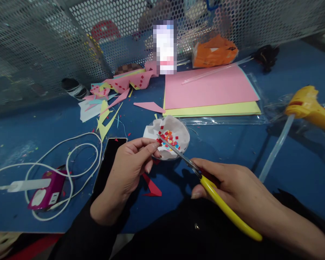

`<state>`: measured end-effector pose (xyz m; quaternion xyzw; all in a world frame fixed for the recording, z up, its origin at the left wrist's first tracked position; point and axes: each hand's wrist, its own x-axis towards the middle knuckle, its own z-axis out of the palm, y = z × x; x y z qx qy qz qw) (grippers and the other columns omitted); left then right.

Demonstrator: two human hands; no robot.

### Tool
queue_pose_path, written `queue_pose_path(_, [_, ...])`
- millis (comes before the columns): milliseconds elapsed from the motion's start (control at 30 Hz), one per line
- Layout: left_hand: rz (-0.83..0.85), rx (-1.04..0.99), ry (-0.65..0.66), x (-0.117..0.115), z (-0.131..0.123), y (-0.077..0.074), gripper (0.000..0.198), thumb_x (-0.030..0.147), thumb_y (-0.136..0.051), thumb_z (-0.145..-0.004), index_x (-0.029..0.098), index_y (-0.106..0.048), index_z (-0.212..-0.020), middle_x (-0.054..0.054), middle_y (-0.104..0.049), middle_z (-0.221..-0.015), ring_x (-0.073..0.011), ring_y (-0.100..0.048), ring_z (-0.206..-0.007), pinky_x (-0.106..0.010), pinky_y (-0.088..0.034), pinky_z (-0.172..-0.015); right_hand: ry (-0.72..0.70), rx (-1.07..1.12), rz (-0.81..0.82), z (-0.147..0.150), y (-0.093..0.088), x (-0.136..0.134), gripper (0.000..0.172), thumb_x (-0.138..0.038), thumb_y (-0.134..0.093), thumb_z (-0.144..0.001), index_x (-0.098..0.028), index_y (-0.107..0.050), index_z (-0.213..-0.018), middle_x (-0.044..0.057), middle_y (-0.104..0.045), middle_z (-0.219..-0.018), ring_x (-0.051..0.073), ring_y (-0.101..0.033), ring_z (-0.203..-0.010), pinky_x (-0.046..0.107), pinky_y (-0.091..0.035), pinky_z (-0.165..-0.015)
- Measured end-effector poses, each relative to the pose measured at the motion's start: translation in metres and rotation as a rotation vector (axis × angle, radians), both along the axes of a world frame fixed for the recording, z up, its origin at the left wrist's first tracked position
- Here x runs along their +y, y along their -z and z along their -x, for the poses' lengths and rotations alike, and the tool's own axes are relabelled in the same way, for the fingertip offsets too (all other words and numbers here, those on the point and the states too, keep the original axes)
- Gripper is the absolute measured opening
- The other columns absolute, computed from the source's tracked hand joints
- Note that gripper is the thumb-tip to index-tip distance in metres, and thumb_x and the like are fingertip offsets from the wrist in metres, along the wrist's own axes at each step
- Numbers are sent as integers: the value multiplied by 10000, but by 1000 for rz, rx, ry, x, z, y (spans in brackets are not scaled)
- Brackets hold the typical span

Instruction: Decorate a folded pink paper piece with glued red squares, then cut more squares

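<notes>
My left hand (135, 159) is closed in a pinch, with a bit of red paper (159, 141) at the fingertips. In my right hand (227, 184) are scissors (219, 204) with a yellow handle. Their blades point up and left, and the tips are beside the pinched red paper. Just beyond both hands sits a small bowl (184, 135) with a whitish inside, holding several tiny red, orange and blue paper pieces (169, 137). A pointed red paper scrap (152, 187) lies on the blue table below my left hand.
A black phone (104, 162) lies partly under my left hand, beside a white cable (67, 159) and a purple device (48, 189). Pink and yellow sheets (206, 90) lie behind the bowl. A yellow glue gun (306, 104) is at right; paper scraps (105, 119) lie at left.
</notes>
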<state>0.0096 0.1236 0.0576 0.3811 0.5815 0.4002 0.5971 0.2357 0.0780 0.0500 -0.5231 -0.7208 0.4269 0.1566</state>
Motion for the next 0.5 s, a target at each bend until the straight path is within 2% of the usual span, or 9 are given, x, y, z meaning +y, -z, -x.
queue_pose_path(333, [-21,20,2,0,0,0,95,226,-774,-779,134,-747,-778,-5,-694,-619,-6,-442,-342,-134,-272,-362,2,16,12,-2,-2,-4,200,-466,-691,-893,-273,-693,-947,-83,-675,-670,121,-630,-584,206,-418,-528])
queue_pose_path(500, [-21,7,1,-1,2,2,96,229,-785,-775,140,-759,-797,-5,-694,-616,-7,-450,-344,-128,-271,-358,0,-2,13,-2,0,-2,139,-412,-670,-916,-278,-693,-945,-79,-666,-650,119,-628,-573,201,-422,-529])
